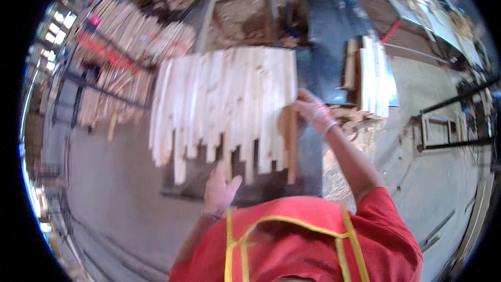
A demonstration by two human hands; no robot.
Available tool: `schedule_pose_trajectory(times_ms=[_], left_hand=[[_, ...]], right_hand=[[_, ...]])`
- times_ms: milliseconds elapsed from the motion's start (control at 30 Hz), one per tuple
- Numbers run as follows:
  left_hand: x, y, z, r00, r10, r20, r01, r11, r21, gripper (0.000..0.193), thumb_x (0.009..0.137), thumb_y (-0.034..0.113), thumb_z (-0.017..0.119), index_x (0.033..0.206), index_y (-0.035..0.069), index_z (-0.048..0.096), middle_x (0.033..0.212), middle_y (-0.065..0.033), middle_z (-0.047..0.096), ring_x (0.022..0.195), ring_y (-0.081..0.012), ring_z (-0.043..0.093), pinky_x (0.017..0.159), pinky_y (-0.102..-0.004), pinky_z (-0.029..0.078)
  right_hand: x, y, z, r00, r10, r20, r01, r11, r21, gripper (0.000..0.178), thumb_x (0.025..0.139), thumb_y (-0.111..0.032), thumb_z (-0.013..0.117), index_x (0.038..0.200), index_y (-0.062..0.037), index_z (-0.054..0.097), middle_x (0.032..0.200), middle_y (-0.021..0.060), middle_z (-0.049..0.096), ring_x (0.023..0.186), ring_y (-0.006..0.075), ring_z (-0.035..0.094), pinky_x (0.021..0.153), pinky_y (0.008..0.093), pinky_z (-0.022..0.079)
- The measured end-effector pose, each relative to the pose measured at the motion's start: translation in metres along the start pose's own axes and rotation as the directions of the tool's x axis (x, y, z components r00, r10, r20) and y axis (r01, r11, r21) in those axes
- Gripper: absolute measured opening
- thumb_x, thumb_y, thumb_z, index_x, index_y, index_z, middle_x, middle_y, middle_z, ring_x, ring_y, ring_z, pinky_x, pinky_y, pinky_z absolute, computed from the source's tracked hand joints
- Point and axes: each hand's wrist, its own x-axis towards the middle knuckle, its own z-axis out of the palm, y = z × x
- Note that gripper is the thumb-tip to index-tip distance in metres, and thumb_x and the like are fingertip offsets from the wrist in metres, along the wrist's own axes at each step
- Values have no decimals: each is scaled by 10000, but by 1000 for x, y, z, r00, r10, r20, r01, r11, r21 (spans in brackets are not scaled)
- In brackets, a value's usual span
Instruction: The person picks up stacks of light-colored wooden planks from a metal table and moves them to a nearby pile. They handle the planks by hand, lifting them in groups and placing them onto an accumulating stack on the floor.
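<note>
Pale wooden strips point(224, 99) lie side by side in a wide row on a dark table point(308, 172), their near ends uneven. My right hand point(314, 112), in a pale, partly reddish glove, grips the edge of the rightmost strip point(291, 86). Below that grip, a browner face of wood point(291, 151) runs toward me. At the near ends, left of the middle, is my left hand point(221, 189). Its thumb stands apart, and its fingers point at the strip ends, close to or touching one; blur hides which.
A smaller stack of strips point(373, 78) sits on the dark surface to the right. Large piles of wood point(125, 31) fill the far left behind metal bars. Sawdust point(342, 172) lies on the floor by the table. A dark metal frame point(459, 146) stands at right.
</note>
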Motion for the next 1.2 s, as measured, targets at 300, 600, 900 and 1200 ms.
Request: schedule_pose_trajectory(times_ms=[300, 600, 900, 1200], left_hand=[[80, -5, 57, 898, -26, 439, 387, 520, -762, 404, 976, 261, 651, 1304, 27, 627, 1232, -141, 700, 1141, -288, 676, 991, -404, 537], [207, 41, 75, 979, -173, 112, 182, 980, -75, 462, 935, 328, 704, 1223, -23, 619, 1152, -165, 713, 1009, -268, 677, 921, -406, 525], [173, 103, 32, 998, -43, -39, 21, 898, -439, 602, 928, 219, 725, 1386, -119, 530, 1301, -262, 669, 1184, -367, 656, 1054, -421, 490], [217, 179, -70, 788, 199, -582, -605, 426, -673, 297, 1006, 105, 624, 1283, 13, 681, 1340, -177, 636, 1231, -306, 582, 1063, -418, 464]], right_hand=[[17, -21, -12, 987, 41, -156, -127, 795, -594, 507, 879, -439, 693, 1169, -30, 614, 1126, 210, 698, 1077, 372, 661, 915, 450, 519], [22, -41, -13, 961, 110, -254, -259, 682, -684, 759, 890, -625, 639, 1342, -16, 612, 1332, 261, 622, 1275, 406, 601, 1062, 474, 502], [-26, -69, -3, 937, 22, -350, -216, 822, -527, 816, 813, -600, 707, 1422, -73, 572, 1283, 256, 610, 1234, 414, 594, 1056, 452, 478], [-70, -242, 24, 764, -617, -188, 592, 787, -174, 468, 905, -153, 794, 1308, 17, 624, 1124, 69, 745, 983, 151, 704, 857, 327, 588]])
